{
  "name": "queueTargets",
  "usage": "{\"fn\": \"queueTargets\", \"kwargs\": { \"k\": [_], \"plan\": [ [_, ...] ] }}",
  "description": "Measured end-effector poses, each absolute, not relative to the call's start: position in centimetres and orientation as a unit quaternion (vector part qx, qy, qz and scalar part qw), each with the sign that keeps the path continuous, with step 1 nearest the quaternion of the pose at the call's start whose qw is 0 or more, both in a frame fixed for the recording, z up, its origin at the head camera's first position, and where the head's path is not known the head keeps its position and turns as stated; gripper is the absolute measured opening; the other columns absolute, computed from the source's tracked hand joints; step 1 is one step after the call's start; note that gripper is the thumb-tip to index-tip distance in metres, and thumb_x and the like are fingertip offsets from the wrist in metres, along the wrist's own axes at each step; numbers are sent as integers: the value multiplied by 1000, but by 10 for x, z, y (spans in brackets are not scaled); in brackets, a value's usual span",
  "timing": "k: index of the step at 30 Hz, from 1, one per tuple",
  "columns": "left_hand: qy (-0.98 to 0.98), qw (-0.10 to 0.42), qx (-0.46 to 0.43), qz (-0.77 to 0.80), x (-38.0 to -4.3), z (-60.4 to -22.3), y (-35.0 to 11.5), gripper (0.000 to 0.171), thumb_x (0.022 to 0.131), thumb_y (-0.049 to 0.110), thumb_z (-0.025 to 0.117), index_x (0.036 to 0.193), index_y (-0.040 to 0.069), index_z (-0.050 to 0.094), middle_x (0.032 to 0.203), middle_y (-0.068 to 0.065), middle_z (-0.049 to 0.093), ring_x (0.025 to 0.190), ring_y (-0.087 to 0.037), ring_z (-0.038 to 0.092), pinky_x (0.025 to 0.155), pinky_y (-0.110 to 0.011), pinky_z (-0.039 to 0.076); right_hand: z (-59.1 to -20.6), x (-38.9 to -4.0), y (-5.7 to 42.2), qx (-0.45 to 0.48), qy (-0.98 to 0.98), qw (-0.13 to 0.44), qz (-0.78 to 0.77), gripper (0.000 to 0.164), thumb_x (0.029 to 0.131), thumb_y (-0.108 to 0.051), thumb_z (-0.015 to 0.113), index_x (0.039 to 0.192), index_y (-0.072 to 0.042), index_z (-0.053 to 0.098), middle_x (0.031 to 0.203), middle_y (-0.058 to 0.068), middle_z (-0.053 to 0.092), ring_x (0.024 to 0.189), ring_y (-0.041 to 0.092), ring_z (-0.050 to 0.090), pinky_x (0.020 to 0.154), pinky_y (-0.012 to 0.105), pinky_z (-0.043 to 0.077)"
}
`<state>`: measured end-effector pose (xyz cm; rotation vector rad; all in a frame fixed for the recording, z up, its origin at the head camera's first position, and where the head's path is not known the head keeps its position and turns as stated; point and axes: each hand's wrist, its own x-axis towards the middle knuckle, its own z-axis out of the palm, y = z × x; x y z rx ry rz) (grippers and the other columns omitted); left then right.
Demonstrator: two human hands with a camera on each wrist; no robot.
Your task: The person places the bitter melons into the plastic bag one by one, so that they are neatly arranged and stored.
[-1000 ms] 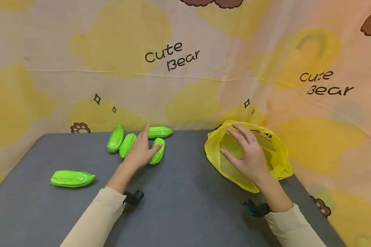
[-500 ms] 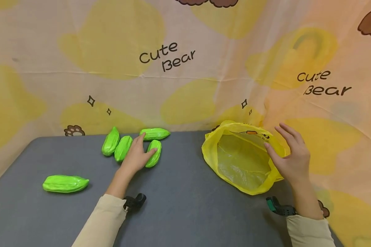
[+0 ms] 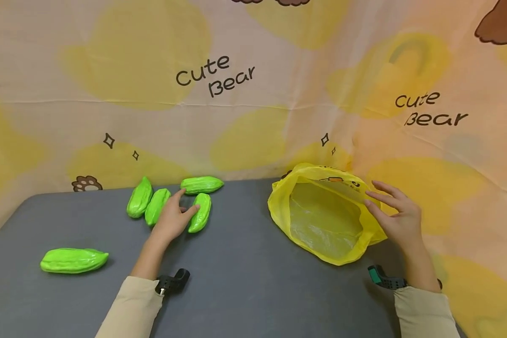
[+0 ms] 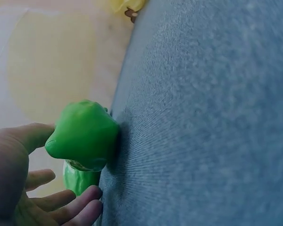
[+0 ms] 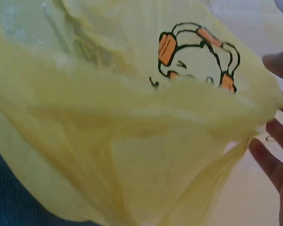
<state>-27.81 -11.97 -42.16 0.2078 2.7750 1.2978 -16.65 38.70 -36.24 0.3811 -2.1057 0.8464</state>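
Note:
My left hand (image 3: 171,218) reaches with spread fingers around a glossy green ridged gourd (image 3: 200,213). In the left wrist view the thumb (image 4: 35,135) meets that gourd's (image 4: 85,134) side, while the other fingers (image 4: 85,207) stay apart from it. My right hand (image 3: 401,220) is at the right rim of a yellow plastic bag (image 3: 280,211), its fingers loosely bent. The bag's mouth gapes upward toward me. In the right wrist view the fingertips (image 5: 262,149) lie beside the bag's edge (image 5: 254,113); any touch is hard to judge.
More green gourds lie near: one (image 3: 202,185) at the back edge, two (image 3: 139,198) left of my left hand, and one (image 3: 73,260) farther left. All lie on a grey cloth-covered table (image 3: 245,281). A printed curtain (image 3: 253,131) rises behind and at right.
My right hand has moved from over the bag's mouth to its right rim. My left hand has come down closer around the gourd. The view has shifted slightly right.

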Motion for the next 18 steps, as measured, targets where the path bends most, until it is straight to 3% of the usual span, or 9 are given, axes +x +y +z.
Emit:
{"fn": "queueTargets", "kwargs": {
  "k": [4, 10, 18],
  "plan": [
    [905, 35, 72, 417, -277, -422, -120, 77, 103, 37, 55, 161, 2, 18, 162, -30, 26, 129, -47, 56, 101, -57, 51, -369, -168, 388, 137, -844, 396, 336, 33, 72, 15, 79, 103, 1, 79, 126, 15, 71, 122, -12, 55, 95, 1, 42],
    [913, 30, 69, 401, -275, -423, -118, 81, 102, 45, 56, 161, 3, 20, 160, -28, 33, 124, -45, 59, 99, -56, 51, -369, -170, 386, 101, -869, 378, 303, 43, 77, 8, 80, 119, -1, 74, 128, 26, 67, 115, -25, 47, 84, -4, 40],
    [920, 29, 80, 382, -273, -425, -111, 85, 99, 49, 59, 160, 3, 22, 156, -27, 41, 144, -48, 39, 114, -63, 35, -363, -170, 372, 81, -885, 353, 291, 50, 83, -1, 79, 132, -5, 67, 131, 23, 66, 116, -29, 41, 80, -5, 39]
  ]
}}
